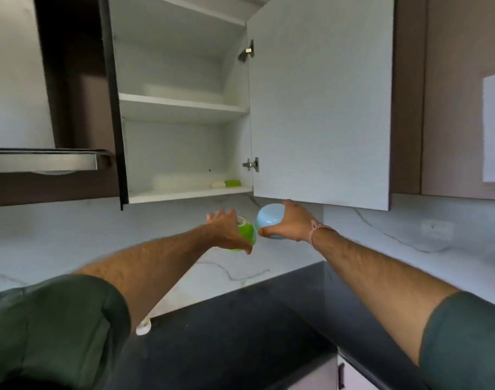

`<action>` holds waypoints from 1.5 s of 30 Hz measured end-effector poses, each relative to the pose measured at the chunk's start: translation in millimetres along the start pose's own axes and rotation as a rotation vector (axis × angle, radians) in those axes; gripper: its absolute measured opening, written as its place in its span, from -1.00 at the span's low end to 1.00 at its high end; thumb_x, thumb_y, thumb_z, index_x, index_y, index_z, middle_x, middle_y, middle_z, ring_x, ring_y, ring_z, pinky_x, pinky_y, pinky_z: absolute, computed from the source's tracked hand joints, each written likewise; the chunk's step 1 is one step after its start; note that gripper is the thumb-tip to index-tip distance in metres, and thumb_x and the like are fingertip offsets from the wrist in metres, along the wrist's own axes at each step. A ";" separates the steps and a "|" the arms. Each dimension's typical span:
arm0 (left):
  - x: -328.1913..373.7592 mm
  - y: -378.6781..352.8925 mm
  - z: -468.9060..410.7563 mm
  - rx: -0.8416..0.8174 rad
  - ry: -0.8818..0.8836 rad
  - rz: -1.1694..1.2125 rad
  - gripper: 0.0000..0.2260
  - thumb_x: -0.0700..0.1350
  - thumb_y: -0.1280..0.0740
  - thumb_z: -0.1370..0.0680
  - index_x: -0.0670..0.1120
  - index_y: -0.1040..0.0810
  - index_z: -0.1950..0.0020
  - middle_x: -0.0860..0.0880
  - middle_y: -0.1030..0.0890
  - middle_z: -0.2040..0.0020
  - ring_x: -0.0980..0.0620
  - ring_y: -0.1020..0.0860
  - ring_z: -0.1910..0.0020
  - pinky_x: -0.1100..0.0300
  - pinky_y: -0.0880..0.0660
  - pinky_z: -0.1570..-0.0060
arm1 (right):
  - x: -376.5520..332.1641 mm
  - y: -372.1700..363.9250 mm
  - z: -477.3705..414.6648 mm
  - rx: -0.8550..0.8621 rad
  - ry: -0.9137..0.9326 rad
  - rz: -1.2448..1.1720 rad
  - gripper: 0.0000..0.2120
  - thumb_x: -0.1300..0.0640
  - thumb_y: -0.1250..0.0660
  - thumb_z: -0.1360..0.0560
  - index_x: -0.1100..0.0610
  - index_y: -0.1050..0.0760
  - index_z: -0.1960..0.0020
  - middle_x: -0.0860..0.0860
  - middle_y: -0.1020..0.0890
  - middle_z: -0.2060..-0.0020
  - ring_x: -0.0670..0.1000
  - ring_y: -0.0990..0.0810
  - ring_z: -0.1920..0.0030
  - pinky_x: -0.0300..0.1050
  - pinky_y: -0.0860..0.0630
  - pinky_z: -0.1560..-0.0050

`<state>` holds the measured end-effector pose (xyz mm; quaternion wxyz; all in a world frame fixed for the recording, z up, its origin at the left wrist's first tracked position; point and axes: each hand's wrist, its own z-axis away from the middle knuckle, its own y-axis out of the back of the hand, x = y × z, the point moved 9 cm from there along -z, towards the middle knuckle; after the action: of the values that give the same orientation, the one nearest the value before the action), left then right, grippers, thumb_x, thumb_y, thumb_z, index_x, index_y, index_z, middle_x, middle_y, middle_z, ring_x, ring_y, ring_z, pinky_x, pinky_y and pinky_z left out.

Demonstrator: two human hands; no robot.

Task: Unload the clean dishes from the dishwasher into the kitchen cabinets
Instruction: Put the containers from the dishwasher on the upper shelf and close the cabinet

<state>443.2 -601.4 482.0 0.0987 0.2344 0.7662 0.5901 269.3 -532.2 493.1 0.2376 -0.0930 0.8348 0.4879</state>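
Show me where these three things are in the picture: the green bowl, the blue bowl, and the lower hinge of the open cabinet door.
green bowl (247,233): head view, on its outer side beside the left hand.
blue bowl (269,216): head view, on its rounded outer wall.
lower hinge (251,164): head view, on its metal arm.

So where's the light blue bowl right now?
The light blue plastic bowl is in the right hand, held up just under the open white cabinet door, right beside the green plastic bowl in the left hand.
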 end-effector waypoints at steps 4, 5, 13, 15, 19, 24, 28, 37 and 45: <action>-27.1 25.2 -39.4 0.079 0.091 -0.011 0.00 0.32 -0.53 -0.22 -0.10 -0.23 -0.48 -0.19 -0.38 -0.40 -0.20 -0.33 -0.39 -0.03 -0.32 -0.38 | -31.1 -6.1 -59.7 -0.016 0.076 0.009 0.01 -0.37 -0.48 -0.09 0.07 -0.23 -0.37 0.08 -0.47 -0.15 0.14 -0.50 -0.11 0.04 -0.60 0.00; -33.9 30.5 -47.8 0.100 0.120 -0.005 0.00 0.32 -0.54 -0.21 -0.11 -0.22 -0.48 -0.19 -0.38 -0.39 -0.21 -0.33 -0.38 -0.03 -0.33 -0.37 | -38.3 -7.7 -72.8 -0.019 0.091 0.015 0.04 -0.40 -0.46 -0.05 0.05 -0.22 -0.38 0.07 -0.47 -0.15 0.15 -0.50 -0.12 0.08 -0.60 -0.02; -75.3 67.0 -114.7 0.196 0.261 0.018 0.02 0.32 -0.56 -0.18 -0.13 -0.23 -0.45 -0.20 -0.40 -0.38 -0.23 -0.35 -0.37 -0.02 -0.40 -0.31 | -75.8 -20.5 -163.8 -0.060 0.199 -0.013 0.20 -0.44 -0.43 0.07 0.04 -0.17 -0.45 0.06 -0.46 -0.24 0.16 -0.52 -0.16 0.09 -0.63 0.02; -85.3 74.2 -133.7 0.218 0.283 0.015 0.01 0.35 -0.56 -0.16 -0.10 -0.27 -0.44 -0.18 -0.42 -0.37 -0.21 -0.37 -0.36 -0.02 -0.42 -0.28 | -82.8 -23.2 -185.6 -0.057 0.219 -0.027 0.09 -0.39 -0.48 -0.02 0.07 -0.20 -0.40 0.06 -0.47 -0.17 0.14 -0.55 -0.07 0.06 -0.67 0.19; -105.4 79.0 -173.1 0.227 0.320 0.025 -0.03 0.32 -0.57 -0.16 -0.09 -0.30 -0.42 -0.14 -0.45 -0.34 -0.17 -0.42 -0.31 0.01 -0.47 -0.17 | -90.9 -33.7 -233.0 -0.068 0.226 -0.029 -0.03 -0.34 -0.50 -0.12 0.08 -0.23 -0.35 0.08 -0.47 -0.11 0.11 -0.55 0.04 0.02 -0.67 0.29; -143.4 68.9 -231.3 0.168 0.350 0.080 -0.04 0.26 -0.59 -0.21 -0.08 -0.27 -0.45 -0.10 -0.41 -0.35 -0.12 -0.43 -0.29 0.09 -0.46 0.03 | -102.5 -52.6 -303.0 -0.061 0.228 -0.010 -0.08 -0.32 -0.52 -0.14 0.09 -0.27 -0.32 0.07 -0.47 -0.14 0.11 -0.54 -0.01 0.02 -0.67 0.23; -175.9 60.1 -286.3 0.122 0.353 0.127 -0.06 0.23 -0.59 -0.24 -0.07 -0.25 -0.46 -0.09 -0.40 -0.34 -0.09 -0.43 -0.21 0.08 -0.48 0.11 | -112.5 -76.2 -365.4 -0.081 0.209 -0.013 -0.11 -0.29 -0.53 -0.20 0.10 -0.26 -0.34 0.09 -0.45 -0.17 0.11 -0.51 -0.05 0.02 -0.66 0.14; -226.1 22.2 -378.0 -0.022 0.343 0.188 -0.09 0.29 -0.55 -0.23 -0.02 -0.27 -0.44 -0.03 -0.39 -0.26 -0.09 -0.44 -0.21 0.02 -0.57 -0.11 | -121.7 -139.3 -472.5 -0.121 0.159 0.012 -0.12 -0.29 -0.51 -0.21 0.10 -0.26 -0.35 0.08 -0.43 -0.19 0.12 -0.48 -0.10 0.06 -0.63 0.04; -244.2 0.0 -425.7 -0.088 0.346 0.210 -0.01 0.39 -0.52 -0.20 0.00 -0.24 -0.48 -0.06 -0.38 -0.34 -0.15 -0.46 -0.23 -0.05 -0.51 -0.22 | -120.9 -174.9 -533.3 -0.094 0.149 0.088 -0.05 -0.36 -0.50 -0.16 0.11 -0.27 -0.35 0.10 -0.47 -0.18 0.13 -0.50 -0.08 0.03 -0.56 -0.02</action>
<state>473.7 -1082.8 572.3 -0.0860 0.2036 0.7168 0.6613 279.0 -1088.1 636.5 0.1485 -0.1036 0.8297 0.5280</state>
